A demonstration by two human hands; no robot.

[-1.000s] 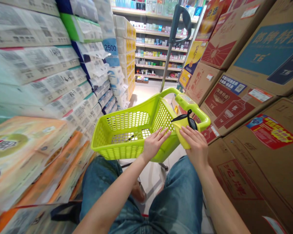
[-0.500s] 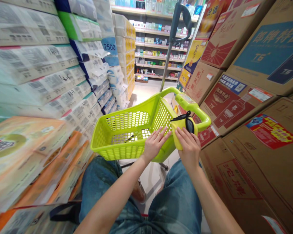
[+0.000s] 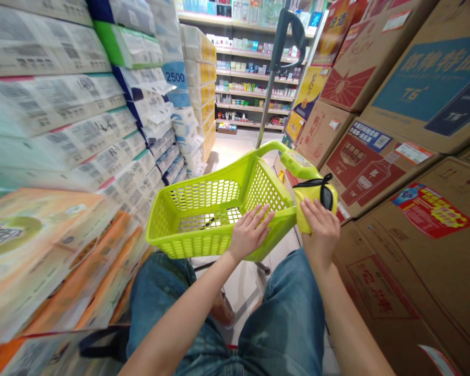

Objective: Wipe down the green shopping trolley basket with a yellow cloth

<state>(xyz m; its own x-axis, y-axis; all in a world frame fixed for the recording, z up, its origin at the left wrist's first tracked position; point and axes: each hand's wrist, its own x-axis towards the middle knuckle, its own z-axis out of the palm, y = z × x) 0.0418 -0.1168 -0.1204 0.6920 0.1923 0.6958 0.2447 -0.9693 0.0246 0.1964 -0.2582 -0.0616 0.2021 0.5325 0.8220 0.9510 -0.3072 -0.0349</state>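
A lime-green shopping cart basket (image 3: pixel 196 245) with perforated walls stands in front of my knees, its interior bare. My left hand (image 3: pixel 251 232) lies on the near rim, fingers stretched out together and holding nothing. At the handle end, my right hand (image 3: pixel 320 224) is closed on a yellow cloth (image 3: pixel 303 216) with black edging and a black loop. It presses the cloth against the cart's green handle (image 3: pixel 300 164); the cloth and hand cover the near part of that handle.
Stacked tissue packs (image 3: pixel 82 94) rise on my left, with orange packs (image 3: pixel 97 282) lower down. Cardboard cartons (image 3: pixel 423 250) form a wall close on the right. A grey pole with a handle (image 3: pixel 270 89) stands beyond the cart, before stocked shelves (image 3: pixel 254 75).
My right hand has slid right along the cart handle with the yellow cloth, away from the basket. My left hand stays on the rim.
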